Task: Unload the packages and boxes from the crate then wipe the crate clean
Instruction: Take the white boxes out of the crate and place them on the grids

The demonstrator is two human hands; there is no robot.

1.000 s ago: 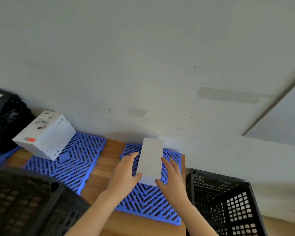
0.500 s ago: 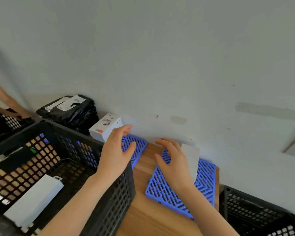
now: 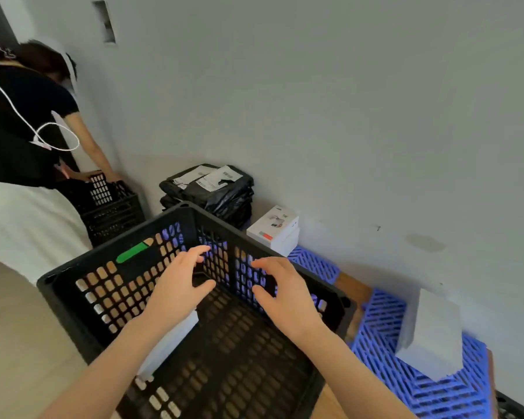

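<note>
Low wooden platform (image 3: 353, 287) along the wall, two blue lattice mats laid on it, left mat (image 3: 315, 263) bearing stacked white printed boxes (image 3: 274, 231), right mat (image 3: 378, 328) bearing a plain white box (image 3: 430, 331), black bagged packages (image 3: 215, 195) piled just beside the printed boxes

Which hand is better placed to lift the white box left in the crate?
Left. The left hand hovers open right above the white box, at the left of the crate; the right hand is over bare floor, farther off.
</note>
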